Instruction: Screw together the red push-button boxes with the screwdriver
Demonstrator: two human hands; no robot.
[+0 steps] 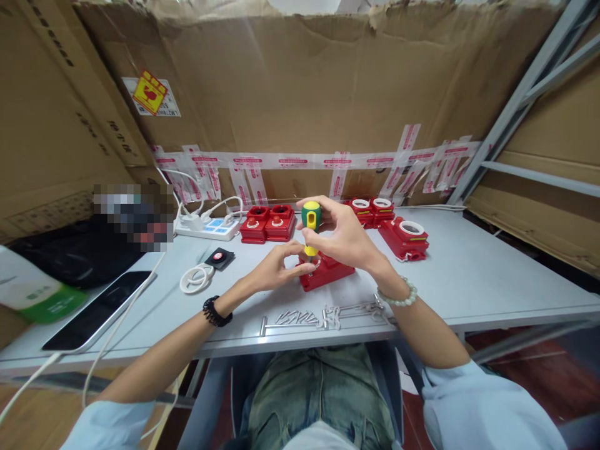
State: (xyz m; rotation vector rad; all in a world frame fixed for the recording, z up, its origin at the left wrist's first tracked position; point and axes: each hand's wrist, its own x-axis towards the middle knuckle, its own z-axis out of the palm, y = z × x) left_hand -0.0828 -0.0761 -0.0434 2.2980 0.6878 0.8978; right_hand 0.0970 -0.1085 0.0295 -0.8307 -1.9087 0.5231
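My right hand (344, 234) is wrapped round the green-and-yellow handle of a screwdriver (311, 215), which stands upright with its tip down. Under it lies a red housing (330, 275), partly covered by my hands. My left hand (276, 267) has thumb and fingers drawn together at the lower end of the screwdriver, against the housing. What sits between those fingertips is too small to make out. Closer to the table edge lie several loose screws (297, 317) and metal bars with white cord (332, 316).
Two red boxes (267, 224) stand at the back beside a white power strip (210, 228). More red housings with white rings (405, 239) are at the back right. White rings (197, 279), a black square part (220, 257) and a tablet (98, 311) lie at left. Cardboard (300, 94) walls the back.
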